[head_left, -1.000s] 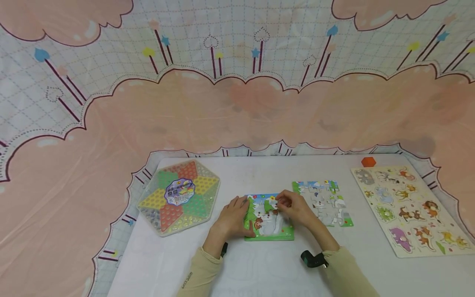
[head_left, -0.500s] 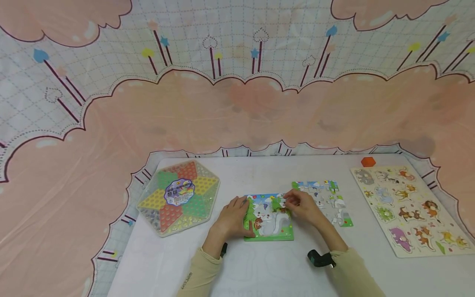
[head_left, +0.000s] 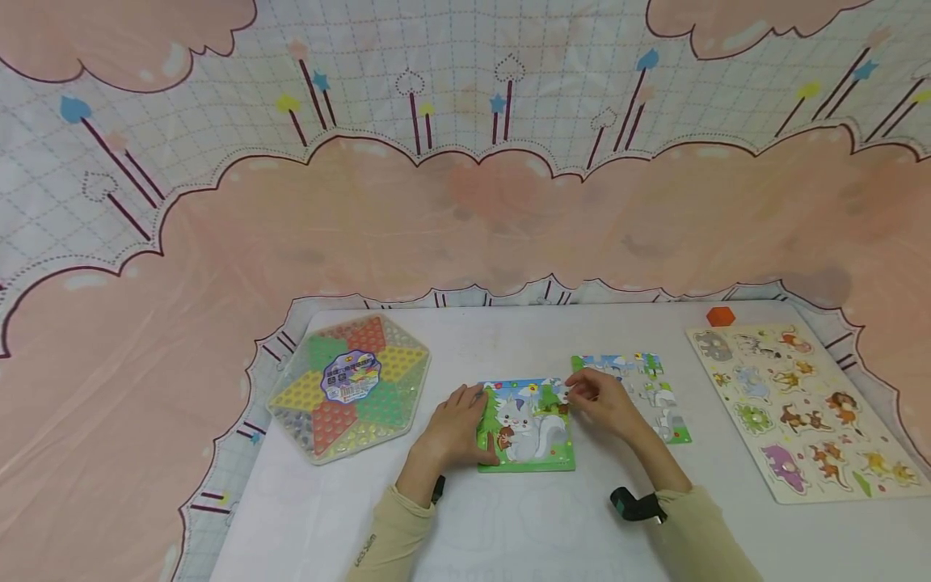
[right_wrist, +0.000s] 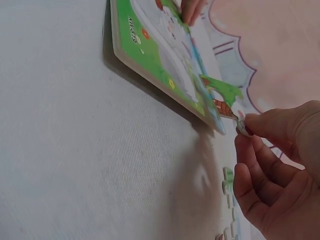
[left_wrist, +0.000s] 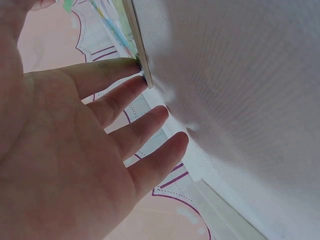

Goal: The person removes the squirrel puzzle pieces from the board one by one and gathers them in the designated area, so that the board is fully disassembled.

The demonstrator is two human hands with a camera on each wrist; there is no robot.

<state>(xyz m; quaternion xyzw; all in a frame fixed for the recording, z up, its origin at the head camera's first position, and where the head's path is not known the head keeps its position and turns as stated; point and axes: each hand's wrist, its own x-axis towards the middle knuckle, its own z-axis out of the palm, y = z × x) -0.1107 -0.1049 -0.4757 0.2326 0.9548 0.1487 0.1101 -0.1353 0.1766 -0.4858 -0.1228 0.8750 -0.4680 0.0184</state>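
Observation:
A green-bordered jigsaw puzzle board (head_left: 534, 466) with a white squirrel picture lies flat on the white table. Along its left edge rests my left hand (head_left: 452, 424), fingers spread and nearly straight, the fingertips touching the board's side in the left wrist view. My right hand (head_left: 604, 400) is at the board's upper right. Between thumb and fingers it pinches a puzzle piece (right_wrist: 225, 95) showing green foliage and a brown trunk, held tilted over the board's edge in the right wrist view. The right hand's other fingers are curled.
Right of the board lies a group of puzzle pieces (head_left: 672, 424), partly behind the right hand. A wooden animal peg board (head_left: 807, 412) is at the far right, with a red hexagonal piece (head_left: 721, 316) behind it. Leftward sits a hexagonal checkers-type game box (head_left: 349, 388).
My right hand has moved right, from over the board's upper part to its right edge, with the puzzle piece in its pinch. The left hand has stayed put.

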